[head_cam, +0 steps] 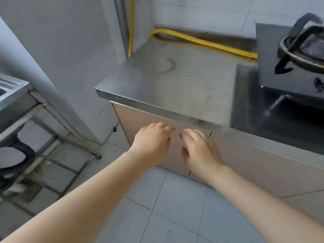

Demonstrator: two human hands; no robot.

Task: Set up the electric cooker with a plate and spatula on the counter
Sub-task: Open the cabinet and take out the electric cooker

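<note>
A stainless steel counter fills the middle of the view, its top bare except for a curved ring mark. Below its front edge is a beige cabinet door. My left hand and my right hand are side by side in front of that door, just under the counter's edge, fingers spread and holding nothing. I cannot tell whether the fingertips touch the door. No electric cooker, plate or spatula is in view.
A gas stove with a lidded pot stands at the counter's right. A yellow corrugated hose runs along the back wall. A metal rack stands at the left. Grey floor tiles lie below.
</note>
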